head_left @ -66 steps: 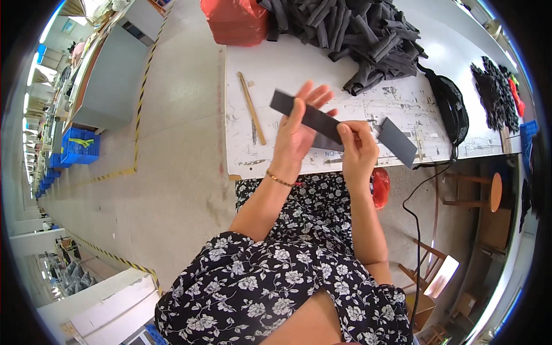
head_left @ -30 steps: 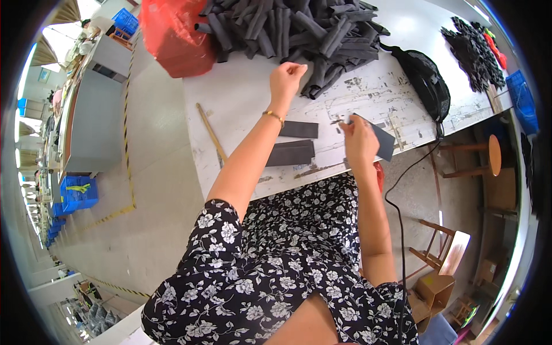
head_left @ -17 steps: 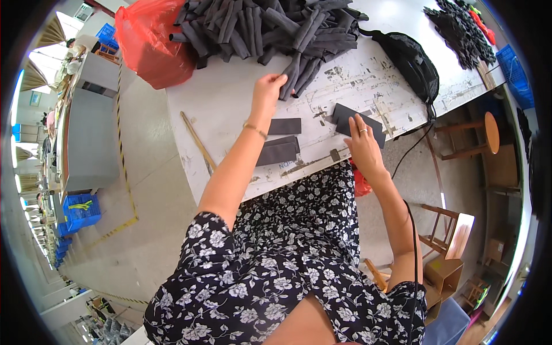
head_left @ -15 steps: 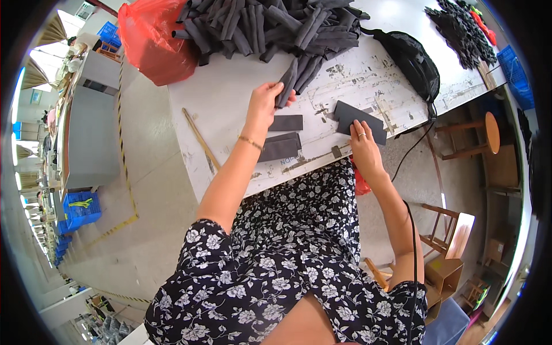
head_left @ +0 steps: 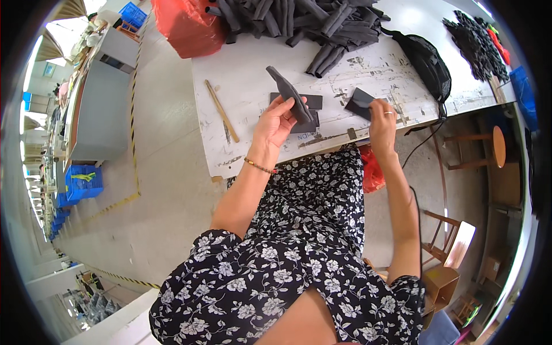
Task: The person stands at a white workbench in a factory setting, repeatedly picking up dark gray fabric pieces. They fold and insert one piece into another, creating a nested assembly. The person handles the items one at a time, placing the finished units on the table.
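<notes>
My left hand (head_left: 277, 122) is closed around a dark grey fabric tube (head_left: 286, 86), thumb on top, and holds it raised and slanting above the table. Beneath it, partly hidden, lie a flat dark fabric strip (head_left: 314, 102) and a second dark piece (head_left: 306, 126) closer to the front edge. My right hand (head_left: 382, 123) has its fingers bent over the right end of a flat, dark rectangular piece (head_left: 357, 103) near the table's front edge. Whether that piece is cloth or card I cannot tell. A large heap of similar tubes (head_left: 339, 23) lies at the back.
On the white, worn table (head_left: 247, 63) rest a wooden stick (head_left: 220, 109) at left, a red plastic bag (head_left: 190, 31) at back left, and a black mesh bag (head_left: 422, 63) at right. More dark pieces (head_left: 471, 46) lie far right. A stool (head_left: 498, 146) stands beyond the right edge.
My left hand has brought the tube away from the heap toward me and tilted it. The right hand has gone from lying flat on the dark piece to bent fingers at its end.
</notes>
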`<state>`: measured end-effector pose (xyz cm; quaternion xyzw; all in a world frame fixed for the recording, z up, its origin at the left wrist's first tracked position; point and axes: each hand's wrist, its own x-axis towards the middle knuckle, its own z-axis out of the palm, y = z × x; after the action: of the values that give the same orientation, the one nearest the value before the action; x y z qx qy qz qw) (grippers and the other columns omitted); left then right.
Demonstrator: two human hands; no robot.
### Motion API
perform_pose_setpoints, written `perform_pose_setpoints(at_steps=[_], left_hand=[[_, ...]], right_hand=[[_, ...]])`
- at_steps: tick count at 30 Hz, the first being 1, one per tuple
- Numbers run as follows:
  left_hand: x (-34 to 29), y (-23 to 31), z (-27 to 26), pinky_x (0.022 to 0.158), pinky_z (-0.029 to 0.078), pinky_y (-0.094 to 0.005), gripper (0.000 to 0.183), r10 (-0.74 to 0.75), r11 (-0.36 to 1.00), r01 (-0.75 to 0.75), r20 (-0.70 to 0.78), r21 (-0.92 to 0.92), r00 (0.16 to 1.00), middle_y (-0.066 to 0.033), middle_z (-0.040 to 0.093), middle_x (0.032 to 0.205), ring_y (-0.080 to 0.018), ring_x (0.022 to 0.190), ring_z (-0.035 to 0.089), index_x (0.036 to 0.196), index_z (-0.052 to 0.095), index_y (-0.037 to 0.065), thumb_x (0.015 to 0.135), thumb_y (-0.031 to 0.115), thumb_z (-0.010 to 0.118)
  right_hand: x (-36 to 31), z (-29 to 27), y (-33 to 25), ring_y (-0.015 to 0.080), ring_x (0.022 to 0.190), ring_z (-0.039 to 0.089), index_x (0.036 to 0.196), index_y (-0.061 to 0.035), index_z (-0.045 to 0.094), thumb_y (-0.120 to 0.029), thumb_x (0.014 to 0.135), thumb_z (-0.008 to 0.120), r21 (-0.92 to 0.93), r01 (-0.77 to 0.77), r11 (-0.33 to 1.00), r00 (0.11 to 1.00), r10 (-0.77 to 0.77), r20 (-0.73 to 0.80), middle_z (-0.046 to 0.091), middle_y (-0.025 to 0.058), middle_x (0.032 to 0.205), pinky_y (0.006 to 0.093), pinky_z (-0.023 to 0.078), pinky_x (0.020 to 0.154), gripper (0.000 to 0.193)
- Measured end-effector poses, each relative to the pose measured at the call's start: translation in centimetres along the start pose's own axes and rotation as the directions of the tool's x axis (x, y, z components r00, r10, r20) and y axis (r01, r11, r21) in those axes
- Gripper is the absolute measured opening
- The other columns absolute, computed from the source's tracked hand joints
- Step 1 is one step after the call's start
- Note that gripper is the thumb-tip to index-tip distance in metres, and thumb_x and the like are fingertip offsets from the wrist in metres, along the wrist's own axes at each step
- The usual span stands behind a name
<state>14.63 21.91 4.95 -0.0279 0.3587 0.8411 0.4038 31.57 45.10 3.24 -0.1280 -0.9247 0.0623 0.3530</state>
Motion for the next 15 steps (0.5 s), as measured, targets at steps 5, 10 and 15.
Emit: perform_pose_setpoints(at_steps=[5,10,15], left_hand=[[-0.9,0.7,1.0,0.090,0.057,-0.0407,0.021,0.090,0.996,-0.090,0.007,-0.026,0.996,-0.0197,0.066,0.111,-0.0298,0.103,0.066,0.112,0.059,-0.004,0.095,0.009,0.060],[-1.0,1.1,1.0,0.083,0.060,-0.0397,0.021,0.075,0.997,-0.076,-0.053,-0.022,0.996,-0.0187,0.067,0.109,-0.0277,0.098,0.068,0.112,0.056,-0.004,0.095,0.008,0.059],[-0.5,0.7,0.8,0.080,0.061,-0.0376,0.022,0.064,0.998,-0.067,-0.099,-0.018,0.993,-0.0182,0.067,0.108,-0.0262,0.095,0.069,0.112,0.056,-0.005,0.095,0.008,0.060]], right_hand=[[1.6,-2.4,-6.9,0.0171,0.089,0.054,0.126,-0.0054,0.042,-0.003,0.096,0.054,0.713,-0.441,0.545,0.860,0.483,0.162,0.058,0.0134,0.099,0.0279,0.045,0.077,0.032],[0.0,-3.6,-9.6,0.0298,0.095,0.054,0.111,-0.0009,0.047,-0.010,0.091,0.066,0.626,-0.452,0.635,0.884,0.224,0.411,0.054,0.0145,0.094,0.0376,0.043,0.084,0.030],[1.6,-4.1,-9.9,0.0360,0.096,0.054,0.119,-0.0023,0.050,-0.012,0.086,0.068,0.467,-0.050,0.883,0.978,-0.051,0.201,0.060,0.0158,0.101,0.0428,0.043,0.083,0.038]])
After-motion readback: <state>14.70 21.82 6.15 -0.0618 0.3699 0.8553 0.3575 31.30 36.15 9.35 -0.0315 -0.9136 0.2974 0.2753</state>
